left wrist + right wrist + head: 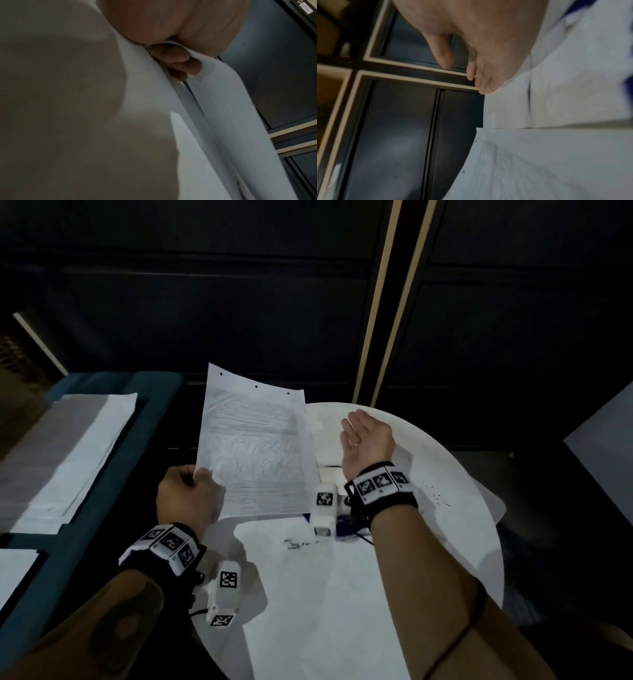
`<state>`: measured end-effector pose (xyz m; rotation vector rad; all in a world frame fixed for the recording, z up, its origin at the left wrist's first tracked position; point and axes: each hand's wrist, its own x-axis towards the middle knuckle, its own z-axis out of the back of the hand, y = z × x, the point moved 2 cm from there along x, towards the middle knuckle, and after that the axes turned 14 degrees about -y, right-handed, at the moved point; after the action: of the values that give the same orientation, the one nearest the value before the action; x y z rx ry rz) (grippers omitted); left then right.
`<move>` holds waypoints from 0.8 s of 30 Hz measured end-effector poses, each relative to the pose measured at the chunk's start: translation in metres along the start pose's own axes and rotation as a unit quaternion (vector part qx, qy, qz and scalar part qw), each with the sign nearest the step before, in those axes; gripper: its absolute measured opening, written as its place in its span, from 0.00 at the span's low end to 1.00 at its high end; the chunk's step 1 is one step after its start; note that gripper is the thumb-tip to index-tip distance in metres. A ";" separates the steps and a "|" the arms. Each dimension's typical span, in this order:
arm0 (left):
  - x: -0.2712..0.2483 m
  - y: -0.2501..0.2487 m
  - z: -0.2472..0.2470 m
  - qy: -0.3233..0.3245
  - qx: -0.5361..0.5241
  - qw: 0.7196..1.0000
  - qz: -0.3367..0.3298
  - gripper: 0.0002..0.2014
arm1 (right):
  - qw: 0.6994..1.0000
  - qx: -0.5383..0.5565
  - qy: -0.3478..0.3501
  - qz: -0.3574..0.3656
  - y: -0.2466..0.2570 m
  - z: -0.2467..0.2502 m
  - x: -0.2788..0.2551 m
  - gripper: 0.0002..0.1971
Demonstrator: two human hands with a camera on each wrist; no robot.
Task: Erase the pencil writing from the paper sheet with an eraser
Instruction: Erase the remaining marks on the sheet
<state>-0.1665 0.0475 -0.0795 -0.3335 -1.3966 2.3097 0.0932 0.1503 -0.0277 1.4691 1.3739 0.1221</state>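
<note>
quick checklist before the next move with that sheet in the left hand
1. Left hand grips the sheet at its near left corner: ok.
2. Right hand free to take an eraser, fingers straight, holding nothing: ok.
3. Eraser found: cannot tell; a blue thing lies half hidden under the right wrist.
4. Sheet flat for rubbing: not ok, it is lifted and curved, its far end beyond the table edge.
5. Pencil writing left on the sheet: ok to go on, faint lines and loops show.
6. Landing spot: cannot tell; another white sheet with dark crumbs lies there.
</note>
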 end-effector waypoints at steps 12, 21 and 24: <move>-0.003 -0.002 0.000 -0.006 0.000 1.000 0.009 0.07 | 0.970 0.100 -0.203 0.088 0.022 0.063 0.020 0.17; -0.004 -0.002 0.001 -0.011 -0.004 1.000 0.018 0.07 | 0.989 0.124 -0.066 -0.049 -0.001 0.000 0.007 0.17; -0.003 0.000 0.001 -0.009 -0.005 1.000 0.013 0.07 | 0.980 0.153 -0.130 -0.008 0.011 0.027 0.012 0.20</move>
<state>-0.1641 0.0459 -0.0789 -0.3382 -1.4206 2.3328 0.1223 0.1457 -0.0379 1.6597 1.2272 -0.2945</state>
